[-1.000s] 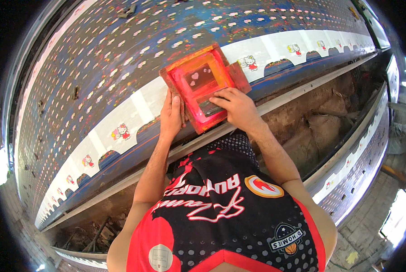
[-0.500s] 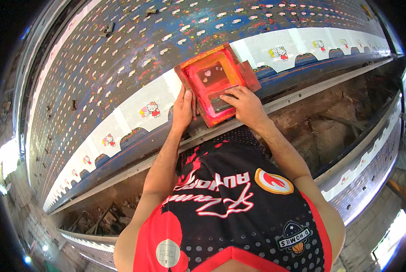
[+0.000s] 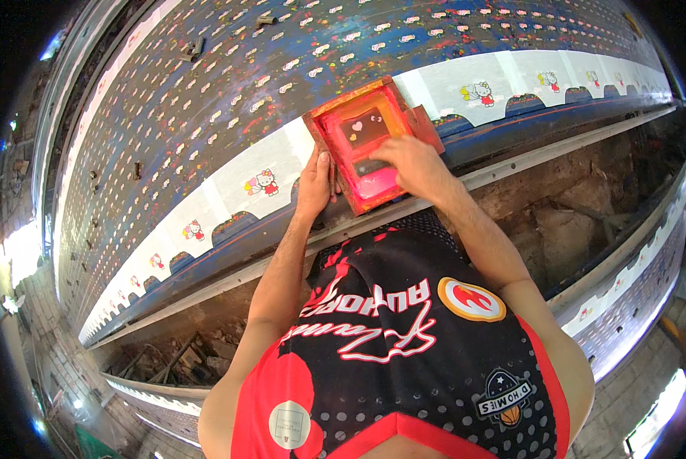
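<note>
A small wooden screen-printing frame (image 3: 348, 97), smeared with red and orange ink, lies over the white printed strip and the long table's near edge. My left hand (image 3: 317, 183) is closed against the frame's left side, thumb upward. Over the mesh, my right hand (image 3: 415, 167) pinches a dark squeegee (image 3: 368, 166), partly hidden by the fingers. Wet pink ink (image 3: 376, 183) shows on the near side of the squeegee. Farther up the mesh is a darker window (image 3: 363, 128) with small heart shapes. A wooden block (image 3: 425, 130) juts from the frame's right side.
White scalloped pieces (image 3: 263, 183) printed with a cartoon cat run along the table's near edge on both sides of the frame. A metal rail (image 3: 503, 167) borders a debris-filled trough (image 3: 542, 210). Small clamps (image 3: 193, 50) sit on the speckled tabletop (image 3: 182, 115).
The squeegee and my right hand have moved slightly up the mesh, baring more pink ink below. My left hand keeps its place on the frame. The whole view has shifted a little.
</note>
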A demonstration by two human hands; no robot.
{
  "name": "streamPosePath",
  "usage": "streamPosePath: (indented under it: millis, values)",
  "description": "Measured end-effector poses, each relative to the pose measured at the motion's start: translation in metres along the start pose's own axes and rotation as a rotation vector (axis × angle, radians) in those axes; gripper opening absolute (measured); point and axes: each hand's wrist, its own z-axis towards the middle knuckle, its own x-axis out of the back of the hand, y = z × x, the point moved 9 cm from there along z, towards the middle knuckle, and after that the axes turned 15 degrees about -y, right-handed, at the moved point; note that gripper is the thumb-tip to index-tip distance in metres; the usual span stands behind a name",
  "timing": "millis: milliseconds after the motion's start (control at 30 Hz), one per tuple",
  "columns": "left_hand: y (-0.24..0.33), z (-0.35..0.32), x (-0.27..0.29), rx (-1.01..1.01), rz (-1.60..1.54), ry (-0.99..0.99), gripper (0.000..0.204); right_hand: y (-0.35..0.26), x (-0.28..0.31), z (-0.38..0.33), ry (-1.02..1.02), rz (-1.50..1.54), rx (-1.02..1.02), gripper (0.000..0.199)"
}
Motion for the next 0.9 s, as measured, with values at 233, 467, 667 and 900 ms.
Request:
streamPosePath:
  millis: [233,467,667,900]
  values:
    - [-0.007,0.002,0.000,0.005,-0.032,-0.051,0.064,0.019,0.047,0.079,0.060,-0.089,-0.066,0.044]
    - [-0.009,-0.001,0.001,0.007,-0.056,-0.054,0.077,0.001,0.010,0.020,0.072,-0.085,-0.037,0.053]
    - [-0.012,-0.001,0.004,0.033,-0.033,-0.036,0.079,-0.016,-0.014,-0.018,0.139,-0.093,-0.078,0.055]
    - [-0.004,0.003,-0.005,-0.064,-0.123,-0.042,0.072,-0.010,-0.003,-0.027,0.175,-0.066,-0.025,0.054]
